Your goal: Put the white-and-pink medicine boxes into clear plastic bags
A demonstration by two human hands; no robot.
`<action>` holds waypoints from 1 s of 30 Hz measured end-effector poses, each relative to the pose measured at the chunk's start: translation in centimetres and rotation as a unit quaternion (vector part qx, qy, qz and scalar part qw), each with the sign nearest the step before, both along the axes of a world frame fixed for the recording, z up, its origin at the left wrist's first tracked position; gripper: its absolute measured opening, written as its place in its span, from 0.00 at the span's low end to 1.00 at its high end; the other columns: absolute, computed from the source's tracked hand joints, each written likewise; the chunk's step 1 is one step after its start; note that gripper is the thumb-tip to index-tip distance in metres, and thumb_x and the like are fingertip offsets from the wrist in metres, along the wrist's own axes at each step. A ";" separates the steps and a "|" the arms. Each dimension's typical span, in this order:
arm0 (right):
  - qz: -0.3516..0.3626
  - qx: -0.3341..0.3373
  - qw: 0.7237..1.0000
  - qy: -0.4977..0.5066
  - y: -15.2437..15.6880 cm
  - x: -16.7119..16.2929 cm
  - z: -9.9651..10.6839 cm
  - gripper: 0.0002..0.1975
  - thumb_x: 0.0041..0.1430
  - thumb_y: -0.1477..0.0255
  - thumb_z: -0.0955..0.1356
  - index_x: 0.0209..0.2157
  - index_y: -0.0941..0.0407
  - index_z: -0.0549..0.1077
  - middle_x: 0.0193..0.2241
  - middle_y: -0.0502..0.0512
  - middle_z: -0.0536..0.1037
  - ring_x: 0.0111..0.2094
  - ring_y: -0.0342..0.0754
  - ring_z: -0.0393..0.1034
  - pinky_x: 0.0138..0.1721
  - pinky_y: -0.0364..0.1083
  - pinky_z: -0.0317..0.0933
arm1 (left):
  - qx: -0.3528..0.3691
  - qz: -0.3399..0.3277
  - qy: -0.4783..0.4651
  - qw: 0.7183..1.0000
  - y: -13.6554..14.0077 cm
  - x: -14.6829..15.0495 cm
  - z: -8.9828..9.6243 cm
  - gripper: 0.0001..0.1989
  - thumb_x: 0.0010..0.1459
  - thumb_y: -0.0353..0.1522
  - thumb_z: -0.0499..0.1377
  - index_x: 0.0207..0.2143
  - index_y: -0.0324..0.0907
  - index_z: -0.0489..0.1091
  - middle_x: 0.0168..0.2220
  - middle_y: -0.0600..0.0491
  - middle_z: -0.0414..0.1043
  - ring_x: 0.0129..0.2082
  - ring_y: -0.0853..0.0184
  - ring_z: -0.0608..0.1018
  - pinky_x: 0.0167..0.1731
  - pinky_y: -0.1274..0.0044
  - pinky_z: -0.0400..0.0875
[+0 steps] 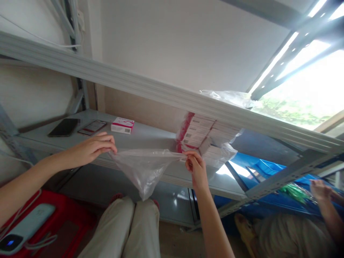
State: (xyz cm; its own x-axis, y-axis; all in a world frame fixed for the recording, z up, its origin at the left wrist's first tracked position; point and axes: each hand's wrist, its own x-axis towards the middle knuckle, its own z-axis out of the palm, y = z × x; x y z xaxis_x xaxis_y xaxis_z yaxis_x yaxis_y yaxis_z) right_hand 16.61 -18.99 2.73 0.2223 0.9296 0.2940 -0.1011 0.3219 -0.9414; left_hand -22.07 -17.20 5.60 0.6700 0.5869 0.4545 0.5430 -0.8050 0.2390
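At the centre of the frame, a clear plastic bag (145, 170) hangs stretched sideways in front of a shelf (150, 139). The left hand (99, 147), its fingers nearly closed, pinches one corner; the right hand (196, 165), its fingers curled tight, pinches the other. Right of centre stand wrapped boxes (200, 130); left of centre lies a small box (122, 125) near a phone (92, 127)

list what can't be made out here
Small print on the box: head view, too tiny.
Text on the lit phone: head view, too tiny and blurred.
Stack: head view, top hidden by the beam, some front by the right hand.
Co-worker's arm: head view, cut off by right edge.
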 end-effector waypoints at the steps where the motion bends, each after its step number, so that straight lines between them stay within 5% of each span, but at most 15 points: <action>1: 0.003 0.004 1.000 -0.006 -0.1 0.0 0.0 0.09 0.46 0.64 0.71 0.27 0.55 0.77 0.14 0.43 0.63 0.13 0.35 0.53 0.14 0.37 0.39 | -0.001 0.000 0.002 1.000 0.1 0.0 -0.2 0.19 0.67 0.34 0.46 0.34 0.45 0.76 0.33 0.53 0.70 0.35 0.66 0.66 0.42 0.79 0.59; 7: 0.061 -0.012 0.997 -0.048 -0.7 -0.1 -0.3 0.13 0.50 0.62 0.70 0.32 0.56 0.80 0.12 0.43 0.58 0.14 0.36 0.50 0.15 0.38 0.40 | -0.021 -0.002 -0.013 1.000 0.3 -0.1 -0.6 0.20 0.67 0.34 0.46 0.26 0.43 0.72 0.32 0.52 0.69 0.35 0.65 0.68 0.40 0.79 0.60; 14: 0.105 0.009 0.979 -0.174 -1.5 -0.7 -0.2 0.13 0.36 0.72 0.78 0.29 0.53 0.81 0.27 0.50 0.75 0.17 0.38 0.61 0.15 0.39 0.52 | -0.067 -0.016 -0.041 0.997 0.4 -1.1 -0.1 0.19 0.66 0.35 0.45 0.25 0.40 0.67 0.32 0.52 0.67 0.35 0.67 0.67 0.38 0.80 0.62; 20: 0.040 0.073 0.966 -0.246 -0.7 -0.5 -1.3 0.05 0.47 0.69 0.74 0.22 0.55 0.78 0.24 0.50 0.74 0.17 0.38 0.60 0.19 0.41 0.55 | -0.166 -0.025 -0.068 0.983 1.0 -2.8 -0.4 0.17 0.66 0.38 0.47 0.26 0.40 0.64 0.32 0.54 0.63 0.35 0.69 0.67 0.39 0.81 0.61; 27: 0.139 0.051 0.965 -0.217 0.1 0.9 -2.6 0.20 0.56 0.54 0.67 0.24 0.57 0.73 0.38 0.58 0.71 0.30 0.44 0.67 0.22 0.40 0.62 | -0.239 -0.024 -0.141 0.960 1.7 -4.1 -1.7 0.20 0.61 0.46 0.54 0.29 0.38 0.69 0.43 0.50 0.63 0.44 0.65 0.68 0.45 0.77 0.61; 30: 0.141 0.041 0.966 -0.215 0.4 0.8 -3.3 0.17 0.58 0.56 0.66 0.31 0.55 0.73 0.44 0.58 0.70 0.36 0.47 0.69 0.31 0.44 0.66 | -0.267 -0.031 -0.171 0.948 1.5 -3.9 -1.7 0.21 0.61 0.48 0.53 0.29 0.38 0.68 0.43 0.49 0.63 0.44 0.64 0.68 0.46 0.76 0.61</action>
